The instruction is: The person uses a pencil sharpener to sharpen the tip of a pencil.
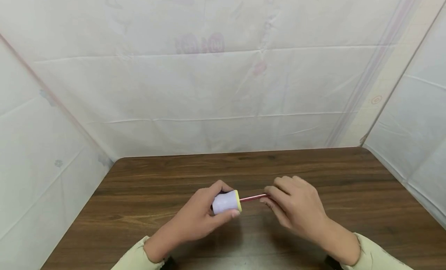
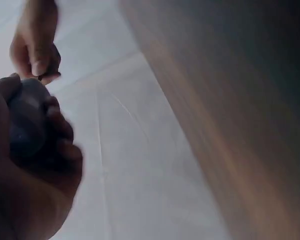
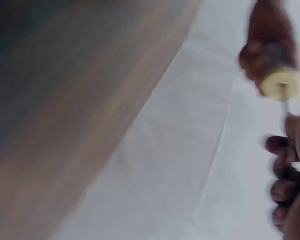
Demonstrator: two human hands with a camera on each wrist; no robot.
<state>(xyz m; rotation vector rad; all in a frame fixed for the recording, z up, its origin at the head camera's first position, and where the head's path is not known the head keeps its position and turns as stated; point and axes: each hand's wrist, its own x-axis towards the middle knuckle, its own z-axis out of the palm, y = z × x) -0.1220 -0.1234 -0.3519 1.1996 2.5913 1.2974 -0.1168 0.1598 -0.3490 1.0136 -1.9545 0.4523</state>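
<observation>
My left hand (image 1: pixel 200 214) holds a lavender pencil sharpener (image 1: pixel 224 202) with a yellow rim, thumb along its near side and fingers round the back. From the sharpener's yellow end face (image 3: pixel 270 82) a thin dark red pencil (image 1: pixel 252 197) sticks out to the right. The thumb and fingertips of my right hand (image 1: pixel 297 206) pinch the pencil's outer end. Both hands are held over the middle of the table. In the left wrist view the sharpener (image 2: pixel 27 120) lies in the palm, dark and blurred. The pencil's inner tip is hidden inside the sharpener.
The brown wood-grain table (image 1: pixel 146 185) has rounded far corners. Creased white sheeting (image 1: pixel 209 88) with faint prints hangs behind it and along both sides. Pale sleeves (image 1: pixel 137 256) cover my forearms, with black straps at the wrists.
</observation>
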